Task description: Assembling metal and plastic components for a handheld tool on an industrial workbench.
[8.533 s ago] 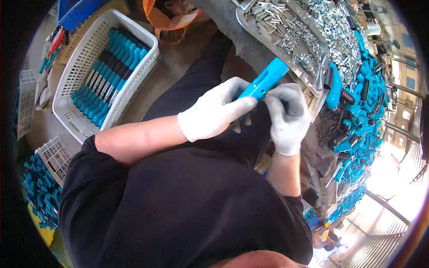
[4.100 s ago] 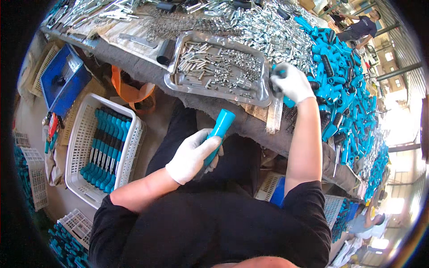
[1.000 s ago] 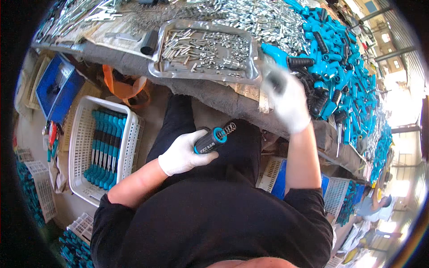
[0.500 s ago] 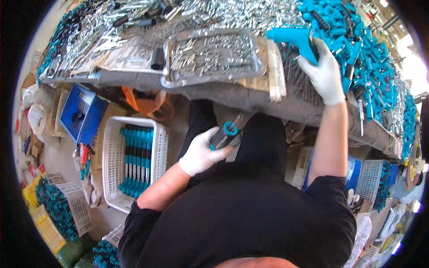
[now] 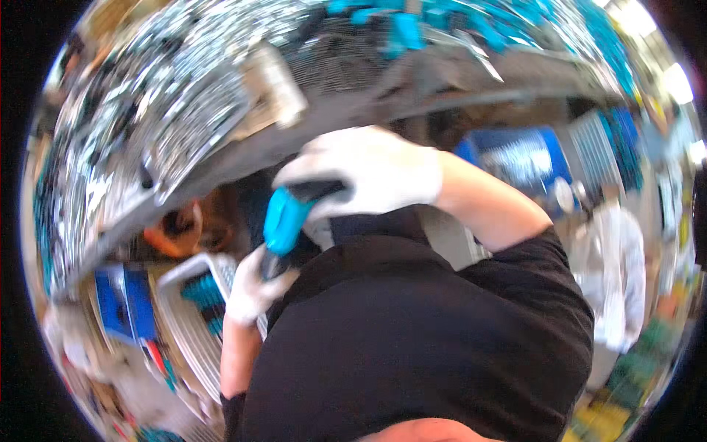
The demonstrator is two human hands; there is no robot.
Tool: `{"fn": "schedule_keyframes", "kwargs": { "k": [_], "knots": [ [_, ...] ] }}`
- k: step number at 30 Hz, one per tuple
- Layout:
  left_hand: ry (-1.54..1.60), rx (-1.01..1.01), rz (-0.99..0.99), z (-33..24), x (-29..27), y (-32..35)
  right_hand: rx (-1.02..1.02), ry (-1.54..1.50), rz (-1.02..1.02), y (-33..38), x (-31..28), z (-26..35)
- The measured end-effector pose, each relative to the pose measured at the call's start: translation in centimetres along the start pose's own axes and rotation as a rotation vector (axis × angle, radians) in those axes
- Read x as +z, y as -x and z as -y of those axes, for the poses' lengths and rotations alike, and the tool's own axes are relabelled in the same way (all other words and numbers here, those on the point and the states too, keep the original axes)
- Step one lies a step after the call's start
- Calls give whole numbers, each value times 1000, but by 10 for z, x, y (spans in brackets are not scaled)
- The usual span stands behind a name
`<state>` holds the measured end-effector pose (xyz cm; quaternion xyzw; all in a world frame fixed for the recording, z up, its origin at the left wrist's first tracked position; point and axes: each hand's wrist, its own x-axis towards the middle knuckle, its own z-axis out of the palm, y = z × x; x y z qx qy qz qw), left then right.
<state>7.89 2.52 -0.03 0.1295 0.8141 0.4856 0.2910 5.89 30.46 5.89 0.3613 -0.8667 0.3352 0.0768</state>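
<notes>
My gloved right hand [image 5: 364,173] is closed around the black grip of a teal pistol-shaped handle [image 5: 286,219], held in front of my body, below the table's edge. Just under it, my gloved left hand [image 5: 254,291] grips a black tube-shaped part [image 5: 274,264], mostly hidden by the fingers. The teal handle's lower end meets the tube, or overlaps it in this view; motion blur hides whether they are joined.
Loose metal parts [image 5: 199,59] and teal parts [image 5: 479,22] cover the table behind its dark cloth edge [image 5: 346,114]. Below stand a white basket [image 5: 188,346] with teal tools, a blue bin [image 5: 129,306] and another blue bin [image 5: 515,158]. An orange strap-like thing [image 5: 177,236] hangs at left.
My right hand has brought the teal handle from above the table down and left to my left hand. The left hand has moved left and lower, and the whole view has swung.
</notes>
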Motion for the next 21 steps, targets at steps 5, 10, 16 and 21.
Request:
{"fn": "schedule_keyframes", "kwargs": {
  "k": [5,10,16,21],
  "knots": [
    [-281,41,-87,11,15,13,-11,141,35,36,1,14],
    [-612,156,-200,-12,22,7,497,-533,9,67,27,18],
    [-397,148,-133,1,24,-2,148,-651,-428,68,56,-1],
    [-388,82,-45,0,21,-18,339,-278,61,65,28,3]
  ]
}}
